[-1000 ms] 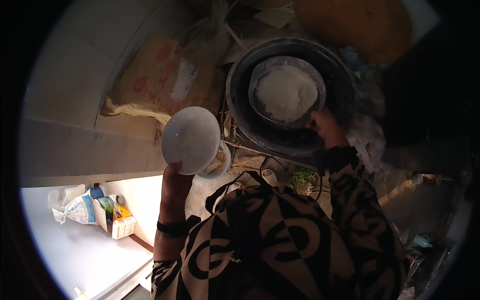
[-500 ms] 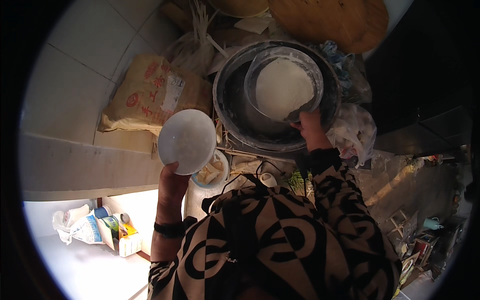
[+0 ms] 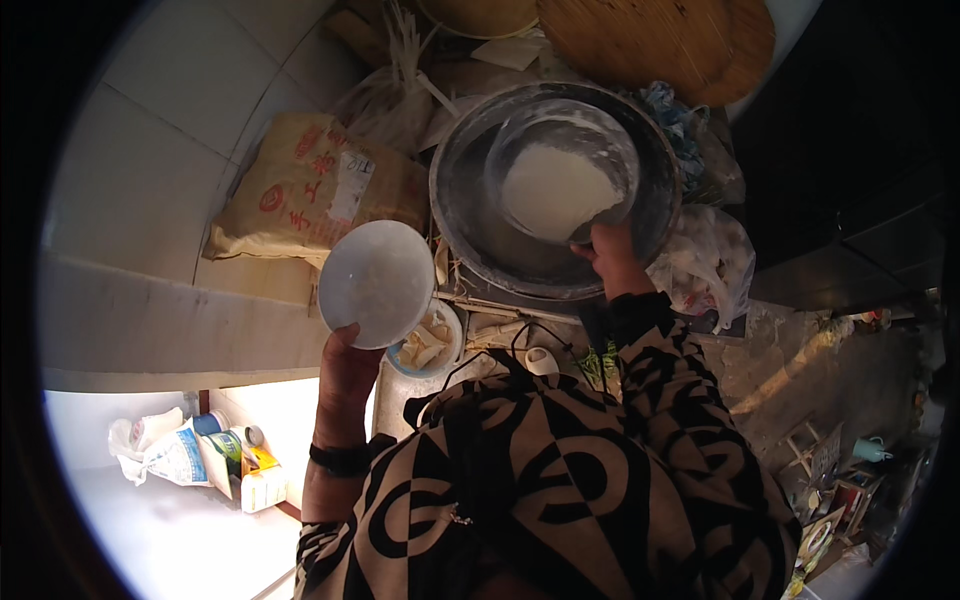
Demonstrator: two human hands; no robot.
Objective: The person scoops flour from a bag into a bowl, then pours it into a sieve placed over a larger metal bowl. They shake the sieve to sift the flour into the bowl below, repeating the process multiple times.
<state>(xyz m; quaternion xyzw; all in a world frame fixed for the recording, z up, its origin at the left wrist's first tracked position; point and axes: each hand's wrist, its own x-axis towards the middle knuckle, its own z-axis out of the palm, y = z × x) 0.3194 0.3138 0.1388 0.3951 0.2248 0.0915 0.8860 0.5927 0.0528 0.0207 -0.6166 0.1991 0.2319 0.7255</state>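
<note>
Seen from the head camera, a person in a patterned top worked with both hands full. The left hand (image 3: pixel 350 372) held a white bowl (image 3: pixel 375 280) at its near edge, thumb pressed over the rim; the other fingers were hidden beneath, apparently bearing the weight. The bowl's inside faced the camera, out to the left of the large dark basin (image 3: pixel 460 240), seemingly to leave the space over the basin free.

The right hand (image 3: pixel 612 258) was closed on the near right rim of a round pan (image 3: pixel 612 142), pinching its edge, though how the far fingers wrapped could not be told. The pan sat within the basin's outline, its white powder (image 3: pixel 560 190) heaped toward the near side, perhaps because of a tilt. Whether it touched the basin's floor was unclear; the basin's wide wall probably served to catch spills.

A brown paper sack (image 3: pixel 300 195) leaned beyond the bowl, a bucket (image 3: pixel 457 345) stood below it, and a plastic bag (image 3: pixel 712 262) lay beside the basin.
</note>
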